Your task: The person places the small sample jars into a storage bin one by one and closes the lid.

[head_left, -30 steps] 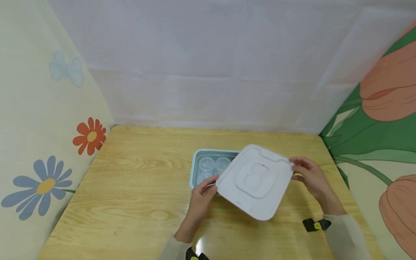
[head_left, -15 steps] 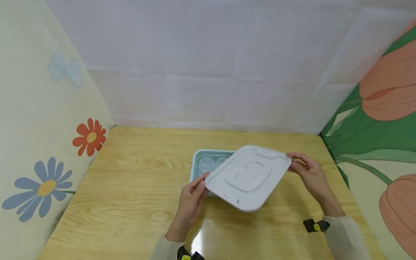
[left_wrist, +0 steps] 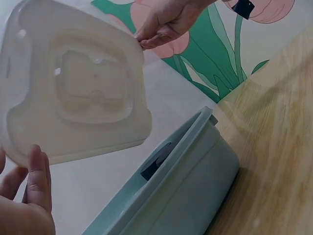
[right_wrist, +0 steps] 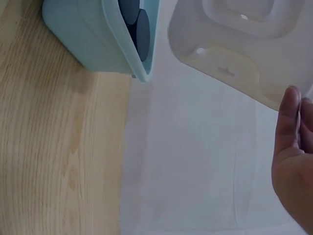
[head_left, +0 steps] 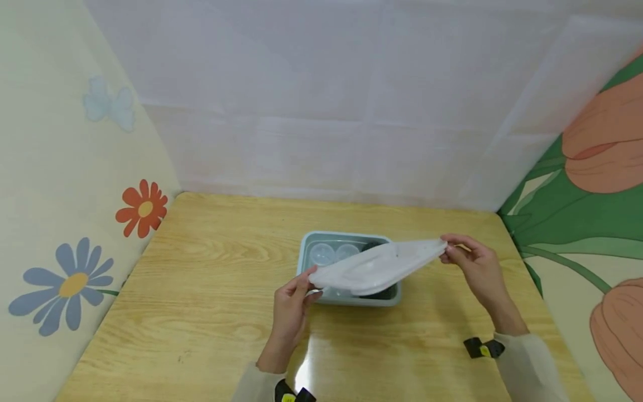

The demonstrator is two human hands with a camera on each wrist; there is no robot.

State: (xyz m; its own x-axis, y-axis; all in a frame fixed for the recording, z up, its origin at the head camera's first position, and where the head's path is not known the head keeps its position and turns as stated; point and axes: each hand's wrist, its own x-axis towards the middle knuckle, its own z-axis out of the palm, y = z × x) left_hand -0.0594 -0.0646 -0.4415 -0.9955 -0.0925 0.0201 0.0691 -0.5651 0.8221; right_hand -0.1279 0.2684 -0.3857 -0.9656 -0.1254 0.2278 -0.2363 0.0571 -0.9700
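Note:
A white plastic lid hangs tilted above a light blue storage box, held at opposite corners. The left hand pinches its left corner between thumb and fingers. At the right corner the right hand pinches the edge. Inside the box, clear round plastic cups or lids fill the left part, and dark round things stand on the right. The lid covers the middle of the box in the head view. From the left wrist, the lid's face shows a raised square pattern.
The box stands on a wood-grain table. A white cloth hangs behind it. Flower-printed panels border the left and right sides. Black straps with yellow marks sit on both wrists.
The lid has shifted left over the box and tipped until it shows nearly edge-on. The left hand moved left with it; the right hand barely moved. Dark things in the box came into view.

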